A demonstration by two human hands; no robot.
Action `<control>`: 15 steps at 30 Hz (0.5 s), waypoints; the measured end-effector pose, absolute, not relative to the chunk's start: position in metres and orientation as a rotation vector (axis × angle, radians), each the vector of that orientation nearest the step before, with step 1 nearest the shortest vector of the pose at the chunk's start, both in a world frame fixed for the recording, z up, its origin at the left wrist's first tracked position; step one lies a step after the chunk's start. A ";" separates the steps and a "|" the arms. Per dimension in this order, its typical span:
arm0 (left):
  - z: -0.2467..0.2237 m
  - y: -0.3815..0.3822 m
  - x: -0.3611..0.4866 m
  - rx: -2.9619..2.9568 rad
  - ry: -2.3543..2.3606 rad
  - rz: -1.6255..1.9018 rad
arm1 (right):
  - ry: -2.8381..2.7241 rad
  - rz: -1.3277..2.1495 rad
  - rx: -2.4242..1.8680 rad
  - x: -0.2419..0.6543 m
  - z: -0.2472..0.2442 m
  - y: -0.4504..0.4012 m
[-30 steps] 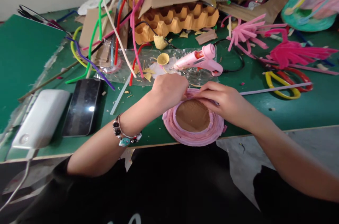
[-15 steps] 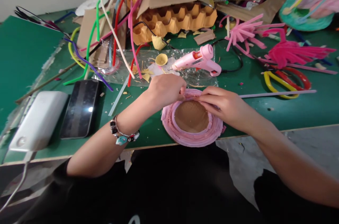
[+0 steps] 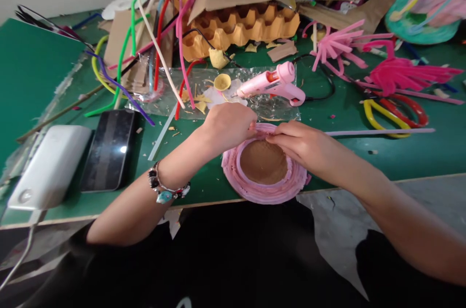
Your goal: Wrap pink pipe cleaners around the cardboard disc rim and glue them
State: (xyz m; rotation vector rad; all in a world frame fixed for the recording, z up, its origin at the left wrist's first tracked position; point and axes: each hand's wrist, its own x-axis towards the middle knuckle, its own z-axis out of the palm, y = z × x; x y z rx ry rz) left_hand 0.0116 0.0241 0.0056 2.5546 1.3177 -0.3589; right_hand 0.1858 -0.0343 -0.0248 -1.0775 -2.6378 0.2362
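A round pink ring-shaped piece (image 3: 262, 193) with a brown cardboard centre lies at the table's front edge. My left hand (image 3: 231, 123) has its fingers curled at the ring's upper left rim; the fingertips are mostly hidden. My right hand (image 3: 304, 143) pinches the upper right rim, fingers pressed together. A pale lilac pipe cleaner (image 3: 378, 131) stretches to the right from behind my right hand. Just beyond the hands, a pink glue gun (image 3: 271, 84) rests on clear plastic beside a small yellow cup (image 3: 222, 82).
Scissors with yellow and red handles (image 3: 388, 116) lie at the right, near pink pipe-cleaner shapes (image 3: 396, 72). A phone (image 3: 109, 150) and white power bank (image 3: 51, 165) are at the left. An egg carton (image 3: 240, 29) and many pipe cleaners lie at the back.
The fingers of my right hand have shifted slightly left along the ring's upper rim. My left hand stays at almost the same spot.
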 end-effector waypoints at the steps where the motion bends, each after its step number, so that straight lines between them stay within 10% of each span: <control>1: 0.006 0.024 0.013 2.559 1.329 -0.367 | -2.648 0.203 -1.060 0.186 -0.025 -0.035; 15: 0.011 0.024 0.022 2.533 1.394 -0.467 | -2.584 0.277 -1.158 0.187 -0.027 -0.043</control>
